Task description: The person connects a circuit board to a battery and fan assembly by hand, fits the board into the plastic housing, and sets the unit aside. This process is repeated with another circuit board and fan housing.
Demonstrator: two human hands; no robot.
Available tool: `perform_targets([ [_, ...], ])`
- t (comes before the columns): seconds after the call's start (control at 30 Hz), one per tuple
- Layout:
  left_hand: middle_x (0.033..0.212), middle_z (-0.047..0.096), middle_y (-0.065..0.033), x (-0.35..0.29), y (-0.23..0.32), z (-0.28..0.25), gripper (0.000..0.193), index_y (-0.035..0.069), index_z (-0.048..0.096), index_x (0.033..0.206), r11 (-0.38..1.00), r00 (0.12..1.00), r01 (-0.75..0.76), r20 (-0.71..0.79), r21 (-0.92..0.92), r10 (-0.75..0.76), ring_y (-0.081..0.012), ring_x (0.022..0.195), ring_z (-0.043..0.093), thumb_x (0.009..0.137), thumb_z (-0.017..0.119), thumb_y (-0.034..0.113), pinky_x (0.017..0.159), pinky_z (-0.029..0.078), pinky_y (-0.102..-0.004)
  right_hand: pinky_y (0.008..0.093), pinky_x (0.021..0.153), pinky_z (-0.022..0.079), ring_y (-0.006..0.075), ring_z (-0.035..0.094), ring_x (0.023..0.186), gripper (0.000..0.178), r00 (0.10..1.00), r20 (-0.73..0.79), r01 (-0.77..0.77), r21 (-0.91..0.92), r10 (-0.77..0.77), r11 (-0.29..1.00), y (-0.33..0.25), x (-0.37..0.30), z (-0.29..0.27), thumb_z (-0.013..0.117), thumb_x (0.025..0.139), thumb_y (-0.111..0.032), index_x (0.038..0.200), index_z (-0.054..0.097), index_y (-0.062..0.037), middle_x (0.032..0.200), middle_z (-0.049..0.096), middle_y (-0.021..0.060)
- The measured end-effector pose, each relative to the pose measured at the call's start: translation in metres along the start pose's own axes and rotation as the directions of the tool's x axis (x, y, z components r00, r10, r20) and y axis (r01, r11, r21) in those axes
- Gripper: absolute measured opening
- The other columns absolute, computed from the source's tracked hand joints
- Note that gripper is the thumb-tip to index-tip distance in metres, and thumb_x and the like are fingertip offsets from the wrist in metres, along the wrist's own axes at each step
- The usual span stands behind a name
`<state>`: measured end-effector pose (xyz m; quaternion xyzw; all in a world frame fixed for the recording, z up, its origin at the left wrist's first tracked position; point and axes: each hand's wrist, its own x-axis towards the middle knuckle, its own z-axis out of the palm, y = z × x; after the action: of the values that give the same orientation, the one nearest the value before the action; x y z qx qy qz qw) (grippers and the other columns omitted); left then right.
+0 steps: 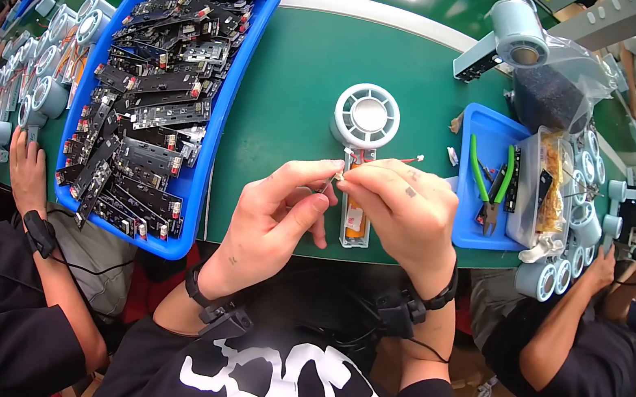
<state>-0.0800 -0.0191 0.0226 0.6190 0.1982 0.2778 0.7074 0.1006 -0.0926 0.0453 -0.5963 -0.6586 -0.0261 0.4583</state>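
Note:
My left hand [280, 205] and my right hand [406, 212] meet over the handle of a small fan, fingertips pinched together. Between them shows a small white wire connector [339, 175]. A thin dark piece beside it in the left fingers is too small to make out. The light-blue fan [367, 118] lies on the green table, its round grille away from me. Its open handle [352, 235] points toward me and shows an orange part inside, partly covered by my right hand. A red wire with a white plug [420, 159] sticks out beyond my right fingers.
On the left stands a blue tray [218, 126] heaped with black circuit boards. A smaller blue tray [460, 211] at right holds green-handled pliers [479, 173], next to a clear plastic box [523, 229]. Another fan [518, 43] stands beyond. Co-workers sit on both sides among many fans.

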Motion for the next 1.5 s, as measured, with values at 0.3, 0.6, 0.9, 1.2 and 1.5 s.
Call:
perform_targets([
  [0.3, 0.102, 0.062, -0.0146, -0.003, 0.003, -0.003, 0.038, 0.002, 0.054, 0.14, 0.996, 0.998, -0.023, 0.068, 0.088, 0.017, -0.015, 0.068, 0.063, 0.103, 0.05, -0.004, 0.06, 0.054, -0.026, 0.0289, 0.061, 0.057, 0.0217, 0.073, 0.068, 0.014, 0.983, 0.183, -0.055, 0.203, 0.017, 0.978, 0.016, 0.009, -0.009, 0.084, 0.074, -0.005, 0.085, 0.075, -0.0025, 0.078, 0.074, 0.0092],
  [0.6, 0.101, 0.062, -0.0142, -0.004, 0.004, 0.0, 0.04, 0.001, 0.053, 0.14, 0.991, 0.992, -0.063, 0.113, 0.119, 0.05, -0.0155, 0.073, 0.065, 0.1, 0.051, -0.008, 0.063, 0.057, -0.0274, 0.0281, 0.059, 0.056, 0.0201, 0.073, 0.069, 0.017, 0.979, 0.194, 0.005, 0.27, -0.059, 0.963, 0.024, 0.007, -0.012, 0.084, 0.073, -0.003, 0.088, 0.076, -0.0014, 0.08, 0.075, 0.0093],
  [0.9, 0.102, 0.067, -0.0124, -0.008, 0.01, 0.023, 0.045, 0.0, 0.054, 0.136, 1.0, 0.989, -0.017, -0.148, 0.024, 0.02, -0.0167, 0.086, 0.07, 0.093, 0.065, -0.005, 0.075, 0.057, -0.0296, 0.0281, 0.059, 0.05, 0.0158, 0.068, 0.073, 0.044, 0.912, -0.149, -0.366, 0.12, 0.381, 0.923, -0.039, -0.044, -0.02, 0.085, 0.074, -0.001, 0.115, 0.07, -0.0025, 0.096, 0.074, 0.0095],
  [1.2, 0.107, 0.068, -0.0195, -0.007, 0.038, 0.042, 0.053, 0.001, 0.057, 0.135, 0.797, 0.934, -0.357, 0.201, 0.488, 0.296, -0.0307, 0.089, 0.072, 0.083, 0.067, -0.007, 0.076, 0.058, -0.0374, 0.0294, 0.07, 0.052, 0.0175, 0.065, 0.076, 0.056, 0.85, -0.117, -0.502, 0.114, 0.513, 0.858, -0.062, -0.057, -0.027, 0.082, 0.074, -0.001, 0.127, 0.065, -0.0021, 0.098, 0.07, 0.0088],
  [1.5, 0.091, 0.071, -0.0093, 0.048, 0.059, 0.059, 0.023, 0.006, 0.073, 0.108, 0.411, 0.914, -0.344, 0.2, 0.844, 0.353, -0.0258, 0.072, 0.07, 0.085, 0.076, 0.007, 0.062, 0.055, -0.0349, 0.0322, 0.075, 0.056, 0.0208, 0.069, 0.083, 0.055, 0.77, -0.056, -0.615, 0.2, 0.635, 0.763, -0.045, -0.065, -0.039, 0.067, 0.085, 0.005, 0.139, 0.056, 0.0023, 0.107, 0.068, 0.0149],
])
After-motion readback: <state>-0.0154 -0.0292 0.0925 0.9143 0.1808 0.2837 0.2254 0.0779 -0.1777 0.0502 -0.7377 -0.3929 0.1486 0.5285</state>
